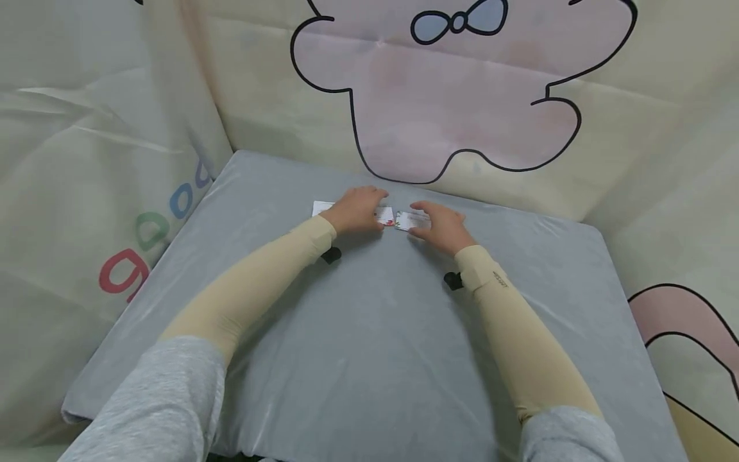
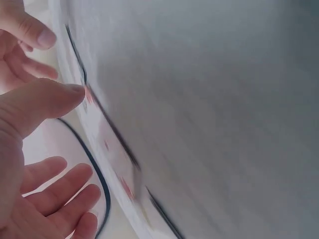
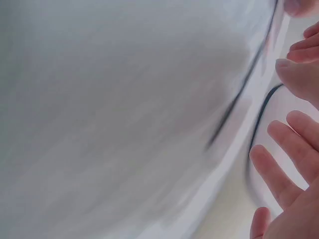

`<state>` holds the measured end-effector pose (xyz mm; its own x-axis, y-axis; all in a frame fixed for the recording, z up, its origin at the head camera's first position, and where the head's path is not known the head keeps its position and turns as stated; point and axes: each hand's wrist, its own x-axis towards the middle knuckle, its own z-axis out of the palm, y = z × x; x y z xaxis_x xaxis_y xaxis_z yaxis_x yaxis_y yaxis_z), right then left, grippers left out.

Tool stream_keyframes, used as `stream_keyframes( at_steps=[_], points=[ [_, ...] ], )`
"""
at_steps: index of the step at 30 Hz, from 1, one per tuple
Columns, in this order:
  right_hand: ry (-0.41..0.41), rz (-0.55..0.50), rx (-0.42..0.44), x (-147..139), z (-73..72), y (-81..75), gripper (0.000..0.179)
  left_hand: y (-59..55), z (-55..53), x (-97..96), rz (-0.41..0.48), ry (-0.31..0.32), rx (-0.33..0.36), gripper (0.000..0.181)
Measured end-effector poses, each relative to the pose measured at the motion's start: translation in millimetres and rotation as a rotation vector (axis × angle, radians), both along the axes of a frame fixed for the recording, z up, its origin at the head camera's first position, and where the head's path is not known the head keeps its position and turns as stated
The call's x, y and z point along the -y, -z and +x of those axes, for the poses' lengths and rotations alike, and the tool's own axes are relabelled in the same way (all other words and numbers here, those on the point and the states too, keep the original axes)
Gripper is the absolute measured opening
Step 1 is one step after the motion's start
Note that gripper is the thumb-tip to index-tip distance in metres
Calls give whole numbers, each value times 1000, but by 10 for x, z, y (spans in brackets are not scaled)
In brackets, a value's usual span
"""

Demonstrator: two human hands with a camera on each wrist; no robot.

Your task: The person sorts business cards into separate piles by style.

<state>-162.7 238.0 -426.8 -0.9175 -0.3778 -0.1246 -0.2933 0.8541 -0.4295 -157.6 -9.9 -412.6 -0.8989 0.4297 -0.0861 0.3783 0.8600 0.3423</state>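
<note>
Flat white cards with small red floral prints lie in a row near the far edge of the grey table [image 1: 369, 333]. My left hand [image 1: 359, 210] is over the row, between a left card [image 1: 321, 206] and a middle card [image 1: 385, 216], partly hiding both. In the left wrist view its thumb [image 2: 52, 102] is at a card's near edge, fingers loosely spread. My right hand [image 1: 443, 228] is at the right card [image 1: 410, 221], covering its right end. Its thumb and fingers are apart around that card; whether they touch it I cannot tell.
A pale curtain with a pink cartoon figure [image 1: 404, 115] hangs behind the table, and printed fabric [image 1: 104, 160] covers the left side. Dark wrist devices [image 1: 331, 255] sit under the beige sleeves. A narrow gap separates the middle and right cards.
</note>
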Motion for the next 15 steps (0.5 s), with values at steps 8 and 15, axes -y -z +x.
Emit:
stream_keyframes(
  at_steps=[8,15],
  points=[
    [-122,3,-37,367,-148,-104,62,40,4,275,12,-89,14,86],
    [-182,30,-18,544,-261,14,65,188,-25,442,53,-141,45,84]
  ],
)
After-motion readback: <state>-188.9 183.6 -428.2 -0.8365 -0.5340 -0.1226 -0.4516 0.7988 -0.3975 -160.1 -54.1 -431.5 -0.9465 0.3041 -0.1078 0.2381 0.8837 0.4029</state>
